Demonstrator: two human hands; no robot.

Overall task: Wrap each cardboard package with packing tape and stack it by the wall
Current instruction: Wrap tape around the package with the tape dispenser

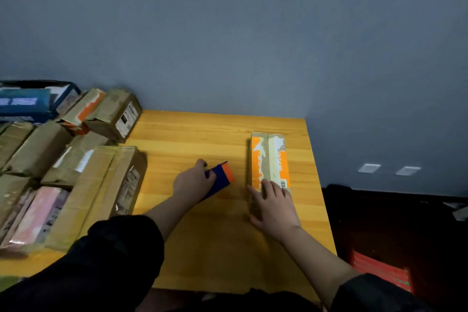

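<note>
A long orange and beige cardboard package (269, 159) lies on the wooden table (202, 235), pointing toward the wall at the right side. My right hand (272, 206) rests flat on its near end, fingers spread. To its left, my left hand (193, 180) grips a blue and orange object (221, 176) that lies on the table surface; it looks like a tape dispenser, but its shape is blurred.
Several taped cardboard packages (96, 185) are piled on the left side of the table, reaching to the grey wall (228, 45). A blue box (27, 102) sits at the far left. Red items (382, 271) lie on the dark floor past the table's right edge.
</note>
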